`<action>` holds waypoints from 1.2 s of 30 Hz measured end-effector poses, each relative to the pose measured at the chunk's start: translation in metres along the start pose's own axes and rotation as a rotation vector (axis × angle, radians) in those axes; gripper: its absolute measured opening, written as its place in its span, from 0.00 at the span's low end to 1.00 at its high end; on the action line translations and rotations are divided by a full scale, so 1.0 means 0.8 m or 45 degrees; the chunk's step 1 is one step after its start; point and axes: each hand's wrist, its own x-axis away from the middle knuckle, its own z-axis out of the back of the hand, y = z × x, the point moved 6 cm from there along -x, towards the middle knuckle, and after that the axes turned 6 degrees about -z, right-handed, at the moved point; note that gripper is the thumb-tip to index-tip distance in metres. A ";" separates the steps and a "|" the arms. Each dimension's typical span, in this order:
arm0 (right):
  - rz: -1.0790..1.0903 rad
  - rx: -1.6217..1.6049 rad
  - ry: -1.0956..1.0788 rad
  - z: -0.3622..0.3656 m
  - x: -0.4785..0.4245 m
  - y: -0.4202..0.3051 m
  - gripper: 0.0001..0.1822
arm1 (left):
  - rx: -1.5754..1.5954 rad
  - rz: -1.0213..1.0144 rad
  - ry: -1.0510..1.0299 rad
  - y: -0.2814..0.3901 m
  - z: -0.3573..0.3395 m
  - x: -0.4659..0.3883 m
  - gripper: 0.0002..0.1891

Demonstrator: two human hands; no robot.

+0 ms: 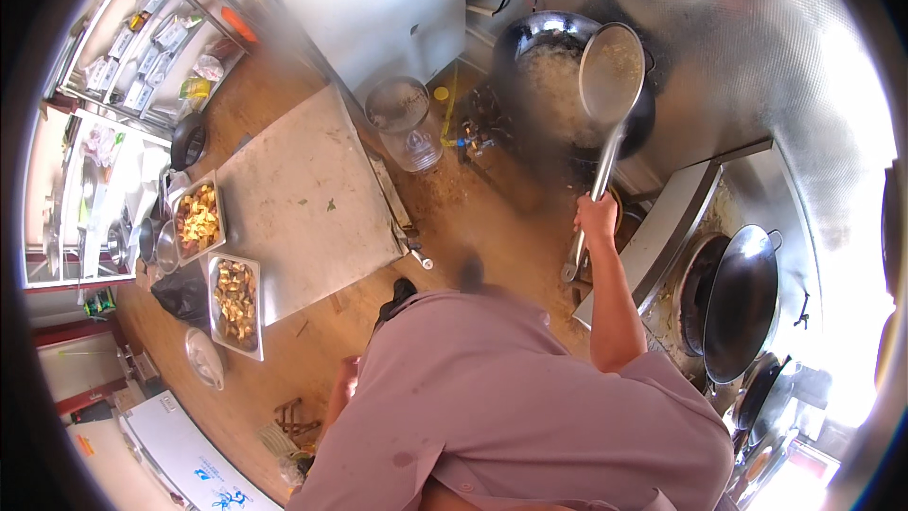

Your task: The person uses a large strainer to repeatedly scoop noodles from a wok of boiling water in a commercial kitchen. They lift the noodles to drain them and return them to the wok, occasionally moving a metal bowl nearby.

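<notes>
My right hand (pixel 596 217) grips the metal handle of a large round skimmer (pixel 612 74). The skimmer's head is over the right side of a big black wok (pixel 511 50), and small yellowish bits show on its face. Pale, foamy liquid (pixel 553 89) covers much of the wok's inside, partly behind blur or steam. My left hand (pixel 347 375) hangs low beside my body, partly hidden by my shirt. Its fingers are not clear, so I cannot tell whether it holds anything.
Left of me is a low metal-topped table (pixel 305 206). Two trays hold browned food pieces, a far tray (pixel 198 220) and a near tray (pixel 236 305). A clear container (pixel 411 145) stands near the wok. On the right, another wok (pixel 741 305) tilts on a steel stove (pixel 660 234).
</notes>
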 end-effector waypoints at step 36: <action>-0.388 -1.030 -1.064 -0.066 0.039 -0.118 0.10 | 0.107 0.286 0.021 -0.082 0.075 0.014 0.17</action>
